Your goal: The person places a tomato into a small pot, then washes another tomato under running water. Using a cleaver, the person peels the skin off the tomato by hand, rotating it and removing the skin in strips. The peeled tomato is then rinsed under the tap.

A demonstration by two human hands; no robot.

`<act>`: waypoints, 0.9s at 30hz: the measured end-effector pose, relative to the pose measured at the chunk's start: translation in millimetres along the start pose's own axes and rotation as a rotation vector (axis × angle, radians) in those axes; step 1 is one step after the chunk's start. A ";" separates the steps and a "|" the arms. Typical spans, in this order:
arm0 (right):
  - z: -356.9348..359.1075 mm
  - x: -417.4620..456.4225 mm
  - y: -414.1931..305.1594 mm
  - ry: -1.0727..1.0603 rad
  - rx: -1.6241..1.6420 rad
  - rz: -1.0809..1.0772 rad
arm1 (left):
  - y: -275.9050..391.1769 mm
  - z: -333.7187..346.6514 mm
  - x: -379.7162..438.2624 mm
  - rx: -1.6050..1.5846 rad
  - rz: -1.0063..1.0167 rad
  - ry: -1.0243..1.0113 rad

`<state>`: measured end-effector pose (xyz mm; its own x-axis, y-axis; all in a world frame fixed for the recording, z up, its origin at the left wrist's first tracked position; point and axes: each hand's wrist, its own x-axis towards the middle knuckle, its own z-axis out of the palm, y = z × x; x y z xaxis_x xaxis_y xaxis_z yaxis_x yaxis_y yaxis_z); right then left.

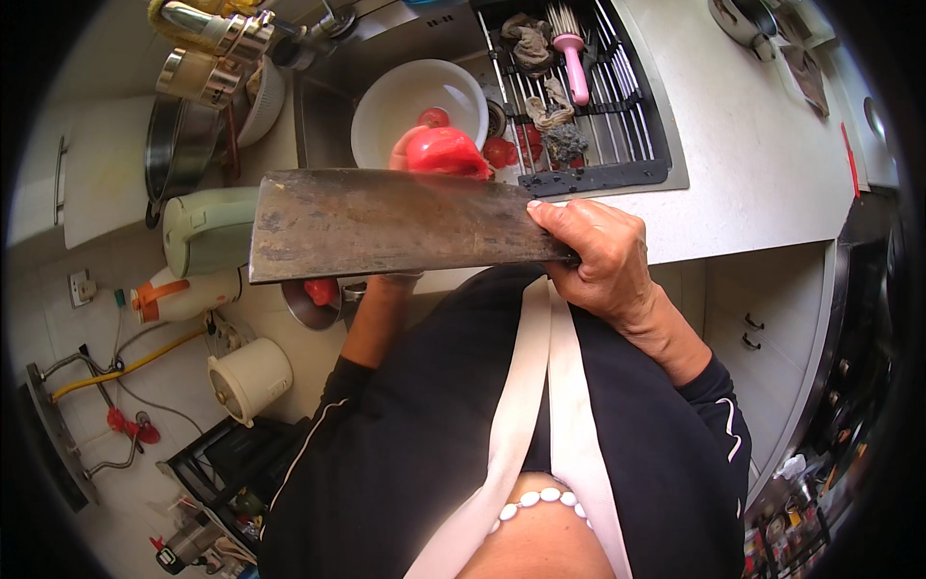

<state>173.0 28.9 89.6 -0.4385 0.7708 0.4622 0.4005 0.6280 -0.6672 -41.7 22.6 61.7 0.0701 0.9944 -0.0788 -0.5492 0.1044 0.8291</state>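
A wide cleaver (391, 224) with a stained, dark blade spans the view in front of my chest. My right hand (604, 250) grips it at its right end; the handle is hidden in the fist. Just beyond the blade, my left hand (402, 148) holds a peeled tomato (443, 150) with a cut side. The blade hides most of that hand. Behind it, a white bowl (369, 90) stands in the sink with another red tomato (434, 117) inside. Below the blade's left part, a metal pot (307, 307) contains red tomato pieces (320, 291).
A black drying rack (593, 174) spans the sink's right side, carrying rags and a pink-handled brush (573, 69). Tomato skins (499, 152) lie in the sink (322, 123). At left stand a pale green kettle (206, 228) and a dark pan (177, 148). The white countertop (752, 159) extends right.
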 end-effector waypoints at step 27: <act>3.5 -2.3 -1.5 0.048 -0.192 -0.066 | -31.6 -31.5 -1.2 0.165 0.336 -0.122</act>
<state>170.5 25.8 87.5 -0.4318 0.7289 0.5313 0.5201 0.6825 -0.5135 -50.7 18.5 18.2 0.0130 0.9628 0.2699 -0.4174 -0.2400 0.8765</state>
